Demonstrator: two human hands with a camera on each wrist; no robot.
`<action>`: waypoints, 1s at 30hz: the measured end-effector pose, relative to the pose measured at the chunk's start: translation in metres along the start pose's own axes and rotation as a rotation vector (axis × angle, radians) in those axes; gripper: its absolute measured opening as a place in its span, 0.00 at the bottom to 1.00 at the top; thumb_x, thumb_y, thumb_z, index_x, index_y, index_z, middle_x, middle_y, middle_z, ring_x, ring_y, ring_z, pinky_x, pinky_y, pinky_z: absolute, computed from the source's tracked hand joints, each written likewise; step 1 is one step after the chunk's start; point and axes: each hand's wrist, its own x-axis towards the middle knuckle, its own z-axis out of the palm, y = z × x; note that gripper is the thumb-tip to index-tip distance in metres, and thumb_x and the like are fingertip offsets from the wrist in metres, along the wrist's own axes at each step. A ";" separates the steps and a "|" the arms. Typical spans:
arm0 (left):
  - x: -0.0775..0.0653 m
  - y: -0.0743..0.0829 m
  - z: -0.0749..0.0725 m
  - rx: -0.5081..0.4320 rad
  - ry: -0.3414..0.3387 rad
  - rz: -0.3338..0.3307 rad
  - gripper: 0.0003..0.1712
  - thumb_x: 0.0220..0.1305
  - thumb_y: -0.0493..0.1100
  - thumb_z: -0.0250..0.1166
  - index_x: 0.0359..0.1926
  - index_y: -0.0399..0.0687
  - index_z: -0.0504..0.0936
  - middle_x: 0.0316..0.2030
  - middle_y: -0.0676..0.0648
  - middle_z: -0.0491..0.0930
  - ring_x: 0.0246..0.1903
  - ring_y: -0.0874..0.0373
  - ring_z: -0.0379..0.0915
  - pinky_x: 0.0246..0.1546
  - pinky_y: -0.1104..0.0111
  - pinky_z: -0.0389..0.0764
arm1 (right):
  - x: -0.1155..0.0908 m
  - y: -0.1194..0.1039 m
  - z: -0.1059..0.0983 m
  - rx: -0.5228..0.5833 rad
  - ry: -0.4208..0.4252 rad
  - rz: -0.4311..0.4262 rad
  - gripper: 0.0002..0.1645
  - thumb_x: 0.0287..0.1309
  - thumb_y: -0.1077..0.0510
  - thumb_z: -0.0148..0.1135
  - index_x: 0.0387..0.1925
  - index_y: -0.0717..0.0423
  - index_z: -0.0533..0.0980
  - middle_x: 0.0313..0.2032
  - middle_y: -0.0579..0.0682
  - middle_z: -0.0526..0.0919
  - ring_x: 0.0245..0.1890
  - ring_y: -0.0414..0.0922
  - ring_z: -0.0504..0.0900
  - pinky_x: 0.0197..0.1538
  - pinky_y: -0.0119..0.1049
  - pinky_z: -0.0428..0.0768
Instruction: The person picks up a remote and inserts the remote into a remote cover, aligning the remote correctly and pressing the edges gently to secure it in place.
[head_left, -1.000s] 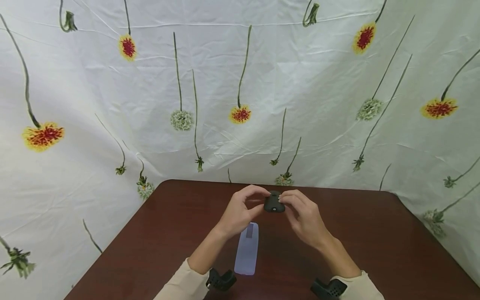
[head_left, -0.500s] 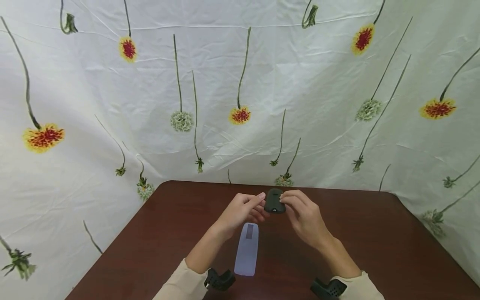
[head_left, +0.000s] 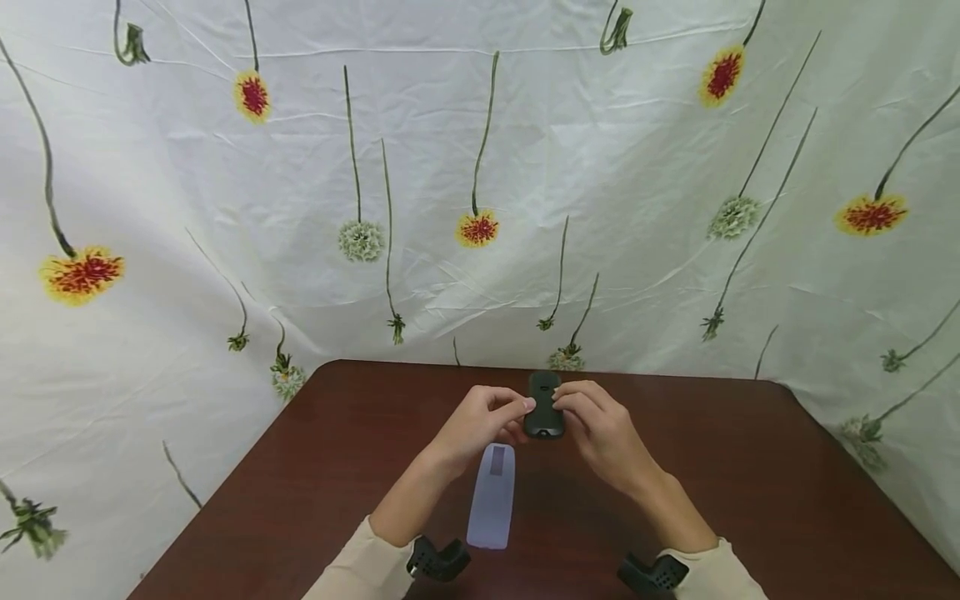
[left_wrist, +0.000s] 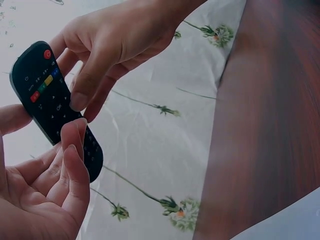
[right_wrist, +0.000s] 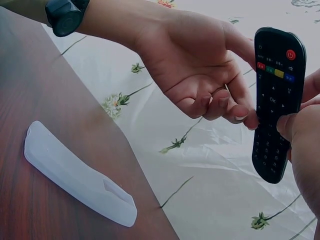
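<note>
Both hands hold a black remote control [head_left: 544, 407] above the far part of the table. Its plain back faces the head view; in the wrist views its keys show, with a red power button and a row of coloured ones. My left hand [head_left: 480, 422] pinches it by the left side, thumb on the back and curled fingertips at the edge. On the other side, my right hand [head_left: 602, 427] grips it, with the thumb pressed over the keys in the right wrist view. A pale lavender, remote-shaped shell [head_left: 491, 508] with a rectangular cut-out lies on the table between the forearms.
The dark reddish-brown table [head_left: 360, 450] ends at a rounded back edge. Behind it hangs a white cloth [head_left: 420, 167] printed with flowers. Black wrist cameras [head_left: 438, 558] sit at both sleeve cuffs.
The remote has tilted from foreshortened to nearly full length, its back turned to the head view. My left fingers have loosened and taken hold again lower. My right hand has barely moved.
</note>
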 end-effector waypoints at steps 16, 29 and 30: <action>-0.002 -0.001 0.000 -0.044 -0.001 -0.001 0.16 0.73 0.41 0.64 0.47 0.27 0.84 0.26 0.47 0.84 0.23 0.57 0.79 0.31 0.67 0.83 | -0.001 -0.001 -0.001 0.003 -0.016 0.022 0.15 0.56 0.78 0.69 0.41 0.60 0.80 0.47 0.55 0.83 0.48 0.52 0.83 0.57 0.33 0.78; -0.003 -0.002 0.002 -0.092 -0.008 0.015 0.17 0.69 0.36 0.66 0.51 0.25 0.79 0.27 0.45 0.85 0.22 0.58 0.78 0.29 0.67 0.83 | 0.000 0.002 -0.001 -0.021 0.031 0.004 0.10 0.75 0.59 0.61 0.43 0.61 0.85 0.48 0.55 0.84 0.49 0.54 0.83 0.60 0.32 0.76; -0.004 -0.002 0.002 -0.089 -0.012 0.019 0.17 0.69 0.36 0.67 0.51 0.25 0.79 0.27 0.45 0.85 0.22 0.58 0.78 0.29 0.67 0.83 | 0.000 0.002 -0.001 -0.024 0.035 0.004 0.06 0.71 0.63 0.65 0.43 0.61 0.85 0.48 0.55 0.84 0.49 0.54 0.83 0.59 0.33 0.77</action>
